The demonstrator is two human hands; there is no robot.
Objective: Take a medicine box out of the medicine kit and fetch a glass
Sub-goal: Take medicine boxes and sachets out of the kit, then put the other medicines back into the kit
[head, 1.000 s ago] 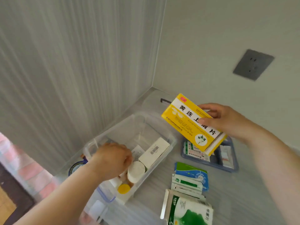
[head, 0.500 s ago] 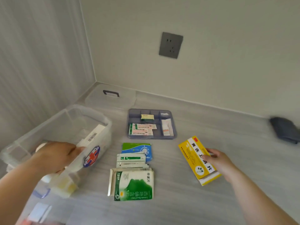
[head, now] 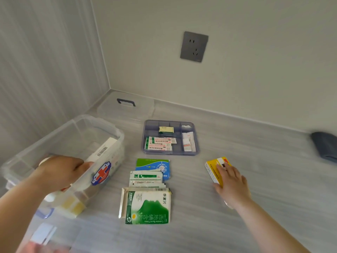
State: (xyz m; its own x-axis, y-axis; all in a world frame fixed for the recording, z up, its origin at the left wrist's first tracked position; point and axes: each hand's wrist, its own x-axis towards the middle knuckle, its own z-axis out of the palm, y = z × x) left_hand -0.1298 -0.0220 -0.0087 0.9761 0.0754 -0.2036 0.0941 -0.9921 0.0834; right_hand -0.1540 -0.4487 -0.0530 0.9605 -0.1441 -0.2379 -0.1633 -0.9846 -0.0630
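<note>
Yellow cardboard is showing under the right hand (head: 231,181): the medicine box (head: 216,169) is lying on the grey desk (head: 273,179), right of the other packets, well apart from the kit. The hand's grip is flattened over the box's near half, fingers laid along the top; whether they are curling round an edge I cannot tell. So the take-out step is looking as good as finished, with the box out and down on the desk.

Over on the left, the left hand (head: 62,172) is gripping the near wall of the clear medicine kit (head: 116,136), thumb over the rim, fingers hidden inside. A white box with a barcode (head: 103,152) is leaning inside against that wall.

Between the hands, a green and white packet (head: 147,207) is lying nearest, thinner sachets and a blue and green packet (head: 153,167) stacked beyond it. Farther off, a blue divided tray (head: 145,136) is holding plaster strips, and the kit's clear lid (head: 125,106) is resting in the far corner.

No glass is showing anywhere, so the next move calls for both hands letting go and a search beyond this desk.
</note>
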